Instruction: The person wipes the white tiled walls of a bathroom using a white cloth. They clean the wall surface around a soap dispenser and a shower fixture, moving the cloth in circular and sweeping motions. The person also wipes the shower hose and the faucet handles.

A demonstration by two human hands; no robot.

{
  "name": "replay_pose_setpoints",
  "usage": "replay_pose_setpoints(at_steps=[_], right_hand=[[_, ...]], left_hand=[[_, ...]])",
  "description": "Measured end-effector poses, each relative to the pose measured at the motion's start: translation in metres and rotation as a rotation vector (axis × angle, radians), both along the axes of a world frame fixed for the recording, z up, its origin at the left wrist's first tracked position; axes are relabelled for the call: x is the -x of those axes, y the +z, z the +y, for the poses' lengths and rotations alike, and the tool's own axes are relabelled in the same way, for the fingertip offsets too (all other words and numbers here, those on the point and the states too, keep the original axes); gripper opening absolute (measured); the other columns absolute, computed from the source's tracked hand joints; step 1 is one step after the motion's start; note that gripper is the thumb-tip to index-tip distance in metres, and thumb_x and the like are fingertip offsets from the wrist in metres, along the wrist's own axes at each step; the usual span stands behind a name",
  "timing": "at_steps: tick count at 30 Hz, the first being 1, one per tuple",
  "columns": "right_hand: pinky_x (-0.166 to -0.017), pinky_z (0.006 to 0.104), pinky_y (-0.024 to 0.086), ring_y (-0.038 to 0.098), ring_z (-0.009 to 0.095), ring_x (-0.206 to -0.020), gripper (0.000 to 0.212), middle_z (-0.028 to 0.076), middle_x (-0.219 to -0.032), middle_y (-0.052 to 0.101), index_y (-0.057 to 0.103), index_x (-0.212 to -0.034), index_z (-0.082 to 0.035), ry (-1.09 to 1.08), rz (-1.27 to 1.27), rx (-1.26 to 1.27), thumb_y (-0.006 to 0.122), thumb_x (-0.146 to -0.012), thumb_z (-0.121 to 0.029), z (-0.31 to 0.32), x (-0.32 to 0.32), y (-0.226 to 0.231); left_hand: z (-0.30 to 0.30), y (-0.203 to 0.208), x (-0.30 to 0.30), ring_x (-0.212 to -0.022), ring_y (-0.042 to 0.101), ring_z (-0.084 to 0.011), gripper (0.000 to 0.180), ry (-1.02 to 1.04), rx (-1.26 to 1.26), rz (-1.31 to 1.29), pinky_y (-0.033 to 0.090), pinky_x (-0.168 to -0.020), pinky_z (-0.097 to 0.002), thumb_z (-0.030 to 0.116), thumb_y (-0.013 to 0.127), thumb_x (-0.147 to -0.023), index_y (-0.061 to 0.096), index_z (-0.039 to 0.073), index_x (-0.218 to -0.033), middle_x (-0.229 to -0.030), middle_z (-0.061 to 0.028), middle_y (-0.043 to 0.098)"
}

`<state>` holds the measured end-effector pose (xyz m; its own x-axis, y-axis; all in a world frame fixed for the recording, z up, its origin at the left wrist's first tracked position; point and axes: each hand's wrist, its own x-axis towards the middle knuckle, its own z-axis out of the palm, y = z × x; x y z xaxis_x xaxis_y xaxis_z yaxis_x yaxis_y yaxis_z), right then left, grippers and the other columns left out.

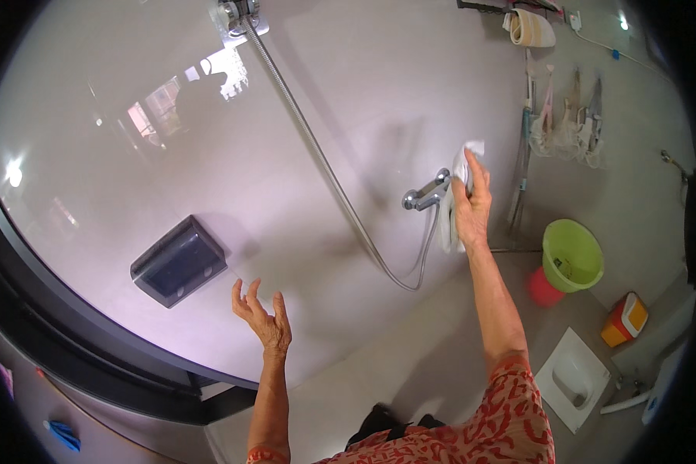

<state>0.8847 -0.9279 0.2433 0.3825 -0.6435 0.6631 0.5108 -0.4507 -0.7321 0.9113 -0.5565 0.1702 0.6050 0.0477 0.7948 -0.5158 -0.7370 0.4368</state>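
My right hand (474,203) is closed round a white cloth (450,222), part of which hangs below the fingers. It is raised in front of the right end of a chrome shower mixer tap (429,193) on the wall; whether the cloth touches the tap I cannot tell. A metal shower hose (325,158) loops down from the holder at the top and up to the tap. Lower left, my left hand (264,315) is held up with its fingers apart and nothing in it. Nearest to it is a dark wall-mounted box (179,261).
At the right, a green basin (572,255) sits over a red bucket (545,287), near an orange bin (625,320) and a white squat toilet (572,380). Long handles (524,155) lean in the corner. A rolled towel (531,29) hangs top right. A dark frame (100,329) curves along the left.
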Motion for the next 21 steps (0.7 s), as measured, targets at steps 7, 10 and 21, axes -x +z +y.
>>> replay_pose_setpoints(at_steps=[7,10,21], right_hand=[[-0.092,0.0356,0.041,0.046,0.03,-0.107,0.059,0.013,-0.118,0.045,0.055,-0.126,-0.012,-0.289,-0.204,0.694,0.054,-0.072,0.012,-0.008,-0.097,0.033],[-0.089,0.0372,0.043,0.046,0.029,-0.107,0.058,0.012,-0.115,0.047,0.056,-0.123,-0.012,-0.256,-0.237,0.853,0.058,-0.069,0.01,-0.008,-0.133,0.035],[-0.084,0.0329,0.041,0.046,0.021,-0.112,0.041,0.003,-0.123,0.049,0.056,-0.121,-0.012,-0.103,-0.418,1.212,0.054,-0.081,-0.016,0.038,-0.241,0.013]], left_hand=[[-0.049,0.014,-0.037,-0.129,0.024,-0.0362,0.041,-0.037,-0.029,0.065,0.024,-0.104,-0.0497,0.027,0.06,-0.088,0.049,0.005,-0.121,-0.14,-0.0199,0.025],[-0.079,0.02,-0.06,-0.131,0.024,-0.0358,0.043,-0.072,0.011,0.052,0.022,-0.105,-0.0488,0.026,0.059,-0.089,0.046,0.006,-0.124,-0.141,-0.0195,0.024],[-0.206,0.049,-0.077,-0.13,0.026,-0.0359,0.054,-0.053,0.109,-0.089,0.022,-0.107,-0.0454,0.023,0.059,-0.088,0.037,-0.002,-0.13,-0.141,-0.0226,0.025]])
